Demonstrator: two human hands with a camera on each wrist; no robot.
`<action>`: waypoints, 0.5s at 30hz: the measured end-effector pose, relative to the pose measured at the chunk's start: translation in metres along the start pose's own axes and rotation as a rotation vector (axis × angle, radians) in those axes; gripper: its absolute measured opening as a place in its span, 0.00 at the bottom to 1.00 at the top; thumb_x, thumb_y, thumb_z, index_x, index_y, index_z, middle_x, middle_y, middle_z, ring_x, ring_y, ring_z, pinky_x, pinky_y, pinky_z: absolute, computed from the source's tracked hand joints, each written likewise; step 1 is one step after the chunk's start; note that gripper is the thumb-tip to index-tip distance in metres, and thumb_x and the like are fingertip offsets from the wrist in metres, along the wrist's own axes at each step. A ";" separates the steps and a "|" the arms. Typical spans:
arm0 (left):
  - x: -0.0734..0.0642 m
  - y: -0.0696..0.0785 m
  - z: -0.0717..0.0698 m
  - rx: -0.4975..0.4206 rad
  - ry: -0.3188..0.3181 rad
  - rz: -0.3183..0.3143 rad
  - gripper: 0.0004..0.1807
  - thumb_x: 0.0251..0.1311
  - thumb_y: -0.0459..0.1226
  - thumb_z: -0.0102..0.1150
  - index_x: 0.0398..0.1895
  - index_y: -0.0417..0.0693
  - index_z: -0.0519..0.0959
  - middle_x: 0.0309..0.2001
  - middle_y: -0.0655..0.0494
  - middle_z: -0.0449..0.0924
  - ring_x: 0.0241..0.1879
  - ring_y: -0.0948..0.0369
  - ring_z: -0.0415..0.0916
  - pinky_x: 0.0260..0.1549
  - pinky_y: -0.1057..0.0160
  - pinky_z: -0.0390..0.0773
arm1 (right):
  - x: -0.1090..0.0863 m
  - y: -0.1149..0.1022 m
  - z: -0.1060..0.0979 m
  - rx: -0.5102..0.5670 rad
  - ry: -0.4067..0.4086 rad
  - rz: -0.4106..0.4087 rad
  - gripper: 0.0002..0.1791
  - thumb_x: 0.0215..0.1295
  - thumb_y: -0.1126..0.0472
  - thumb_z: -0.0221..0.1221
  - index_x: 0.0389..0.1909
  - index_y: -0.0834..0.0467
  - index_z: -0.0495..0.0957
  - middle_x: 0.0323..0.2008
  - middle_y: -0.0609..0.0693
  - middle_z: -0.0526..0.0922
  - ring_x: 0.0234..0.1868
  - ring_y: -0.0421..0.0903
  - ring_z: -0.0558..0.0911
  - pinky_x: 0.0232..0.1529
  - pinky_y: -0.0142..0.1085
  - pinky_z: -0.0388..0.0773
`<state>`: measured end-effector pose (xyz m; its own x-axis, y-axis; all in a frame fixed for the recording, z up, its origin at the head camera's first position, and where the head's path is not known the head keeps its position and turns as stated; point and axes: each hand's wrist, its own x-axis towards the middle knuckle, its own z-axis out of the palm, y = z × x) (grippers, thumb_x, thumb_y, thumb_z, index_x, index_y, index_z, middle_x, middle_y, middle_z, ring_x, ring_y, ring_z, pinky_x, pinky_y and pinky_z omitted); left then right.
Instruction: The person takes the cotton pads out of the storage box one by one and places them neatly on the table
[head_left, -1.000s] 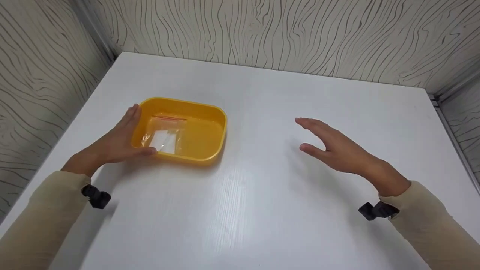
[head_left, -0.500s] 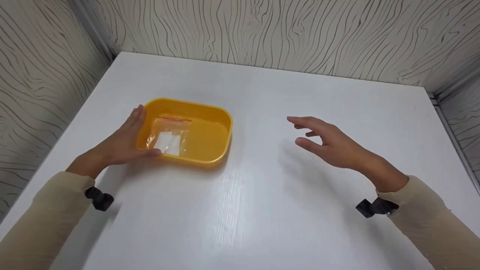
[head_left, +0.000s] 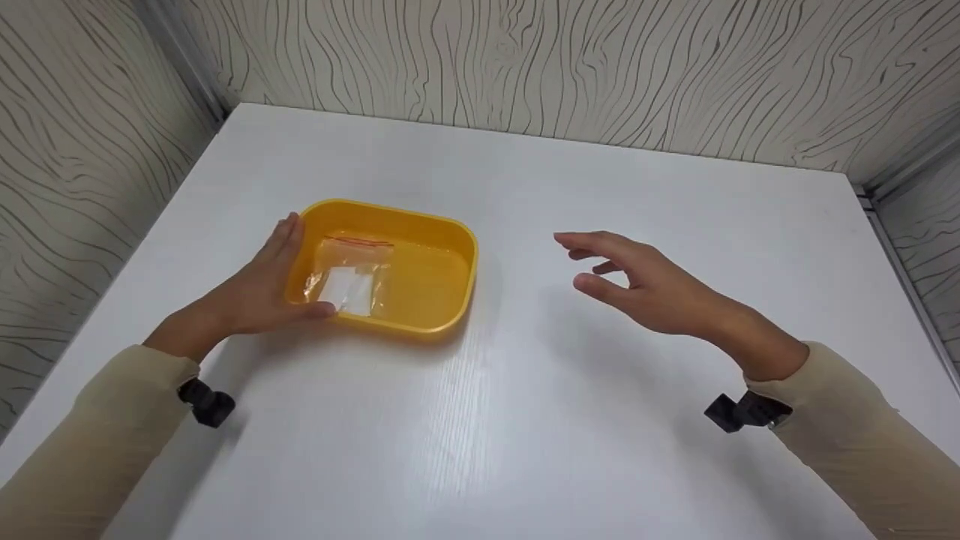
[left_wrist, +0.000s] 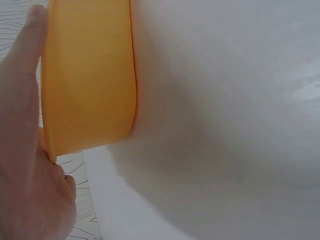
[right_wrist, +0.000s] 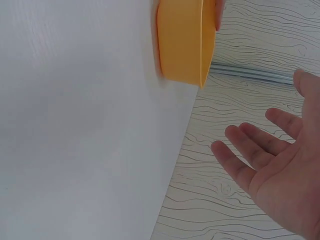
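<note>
A yellow plastic tray (head_left: 436, 289) with rounded corners sits on the white table, left of centre in the head view. My left hand (head_left: 251, 300) grips its left end, with the thumb over the near rim and the fingers along the far left side. In the left wrist view the tray's outer wall (left_wrist: 92, 75) stands beside this hand. Inside the tray, at its left, lies a clear zip bag (head_left: 375, 259) with a red seal line and white pieces in it. My right hand (head_left: 649, 289) hovers to the tray's right, fingers spread and holding nothing.
The white table (head_left: 465, 420) meets a wood-grain patterned wall (head_left: 510, 67) at the back. A similar panel (head_left: 67, 150) rises at the left, joined by a metal post (head_left: 180, 60).
The tray has slid a little to the right with my left hand on it, the bag moving along inside. My right hand has drifted left, closer to the tray.
</note>
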<state>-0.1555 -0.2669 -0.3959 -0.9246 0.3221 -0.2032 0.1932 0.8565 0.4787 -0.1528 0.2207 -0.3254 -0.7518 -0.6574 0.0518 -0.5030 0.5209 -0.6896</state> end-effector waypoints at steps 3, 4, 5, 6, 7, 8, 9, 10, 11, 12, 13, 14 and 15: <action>0.001 0.002 0.001 0.005 0.003 0.001 0.74 0.53 0.68 0.65 0.80 0.42 0.23 0.81 0.44 0.20 0.80 0.44 0.24 0.72 0.33 0.48 | 0.002 -0.004 0.000 0.000 -0.014 0.007 0.30 0.77 0.56 0.57 0.76 0.52 0.64 0.72 0.43 0.69 0.68 0.47 0.73 0.66 0.50 0.72; 0.001 0.003 0.002 0.007 0.001 -0.004 0.74 0.53 0.69 0.65 0.80 0.43 0.23 0.81 0.45 0.19 0.80 0.44 0.24 0.72 0.33 0.47 | 0.003 -0.005 0.000 0.000 -0.018 0.008 0.30 0.77 0.56 0.57 0.76 0.52 0.64 0.72 0.44 0.69 0.68 0.48 0.73 0.66 0.50 0.72; 0.002 0.003 0.003 0.010 0.001 -0.006 0.75 0.53 0.69 0.64 0.80 0.43 0.23 0.81 0.45 0.19 0.80 0.45 0.24 0.72 0.34 0.47 | 0.005 -0.006 0.000 0.000 -0.023 0.008 0.30 0.77 0.56 0.57 0.76 0.52 0.64 0.72 0.44 0.69 0.68 0.48 0.73 0.66 0.50 0.72; 0.002 0.004 0.003 0.012 0.003 -0.006 0.75 0.53 0.69 0.64 0.80 0.43 0.23 0.81 0.45 0.19 0.80 0.45 0.24 0.72 0.34 0.48 | 0.006 -0.008 0.000 0.000 -0.028 0.008 0.30 0.77 0.56 0.57 0.76 0.52 0.64 0.72 0.44 0.69 0.68 0.48 0.73 0.66 0.50 0.72; 0.002 0.004 0.004 0.013 0.003 -0.007 0.75 0.53 0.69 0.64 0.80 0.43 0.23 0.81 0.45 0.19 0.80 0.45 0.24 0.72 0.34 0.47 | 0.007 -0.009 0.000 -0.002 -0.033 0.008 0.30 0.77 0.55 0.57 0.76 0.52 0.64 0.72 0.44 0.69 0.68 0.49 0.73 0.66 0.50 0.73; 0.003 0.005 0.004 0.012 0.004 -0.006 0.74 0.53 0.69 0.64 0.80 0.42 0.23 0.81 0.45 0.19 0.80 0.45 0.24 0.73 0.35 0.48 | 0.008 -0.010 0.001 -0.001 -0.037 0.010 0.30 0.77 0.55 0.57 0.76 0.52 0.64 0.72 0.44 0.69 0.68 0.49 0.73 0.66 0.49 0.73; 0.003 0.005 0.005 0.012 0.004 -0.007 0.74 0.53 0.69 0.64 0.80 0.42 0.23 0.81 0.46 0.19 0.80 0.45 0.24 0.73 0.35 0.48 | 0.010 -0.011 0.001 0.000 -0.042 0.012 0.30 0.77 0.55 0.57 0.76 0.52 0.64 0.72 0.44 0.69 0.68 0.49 0.73 0.66 0.48 0.73; 0.002 0.006 0.005 0.012 0.004 -0.007 0.74 0.53 0.69 0.64 0.80 0.42 0.23 0.81 0.46 0.19 0.80 0.45 0.24 0.73 0.35 0.48 | 0.011 -0.013 0.001 0.004 -0.047 0.012 0.30 0.77 0.55 0.57 0.76 0.52 0.65 0.72 0.44 0.69 0.68 0.49 0.73 0.66 0.48 0.73; 0.002 0.007 0.005 0.010 0.006 -0.008 0.74 0.53 0.69 0.64 0.80 0.43 0.23 0.81 0.46 0.19 0.80 0.45 0.24 0.73 0.35 0.48 | 0.012 -0.014 0.002 0.008 -0.051 0.013 0.30 0.77 0.55 0.57 0.76 0.52 0.65 0.72 0.44 0.69 0.68 0.49 0.73 0.66 0.48 0.73; 0.002 0.007 0.005 0.009 0.006 -0.008 0.74 0.53 0.69 0.64 0.80 0.43 0.23 0.81 0.46 0.19 0.80 0.46 0.24 0.73 0.35 0.48 | 0.013 -0.015 0.002 0.012 -0.055 0.016 0.30 0.77 0.55 0.57 0.76 0.52 0.65 0.72 0.44 0.69 0.68 0.48 0.73 0.66 0.48 0.73; 0.002 0.008 0.006 0.007 0.006 -0.009 0.74 0.54 0.68 0.64 0.80 0.44 0.23 0.81 0.46 0.19 0.80 0.46 0.24 0.73 0.35 0.48 | 0.015 -0.017 0.002 0.017 -0.061 0.019 0.30 0.77 0.54 0.57 0.76 0.52 0.65 0.72 0.44 0.69 0.68 0.48 0.73 0.66 0.47 0.73; 0.002 0.008 0.006 0.007 0.006 -0.012 0.74 0.53 0.69 0.64 0.80 0.44 0.23 0.81 0.47 0.19 0.81 0.46 0.25 0.73 0.35 0.49 | 0.016 -0.019 0.003 0.025 -0.067 0.022 0.29 0.77 0.54 0.57 0.76 0.52 0.65 0.72 0.43 0.69 0.68 0.48 0.73 0.66 0.48 0.73; 0.002 0.009 0.007 0.007 0.008 -0.012 0.74 0.53 0.69 0.64 0.80 0.44 0.23 0.81 0.47 0.19 0.81 0.46 0.25 0.73 0.36 0.49 | 0.017 -0.021 0.003 0.031 -0.073 0.023 0.29 0.77 0.54 0.57 0.76 0.52 0.65 0.72 0.43 0.69 0.68 0.47 0.73 0.66 0.48 0.72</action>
<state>-0.1531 -0.2558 -0.3979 -0.9296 0.3083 -0.2018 0.1840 0.8629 0.4707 -0.1538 0.1972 -0.3125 -0.7296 -0.6837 -0.0166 -0.4713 0.5202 -0.7122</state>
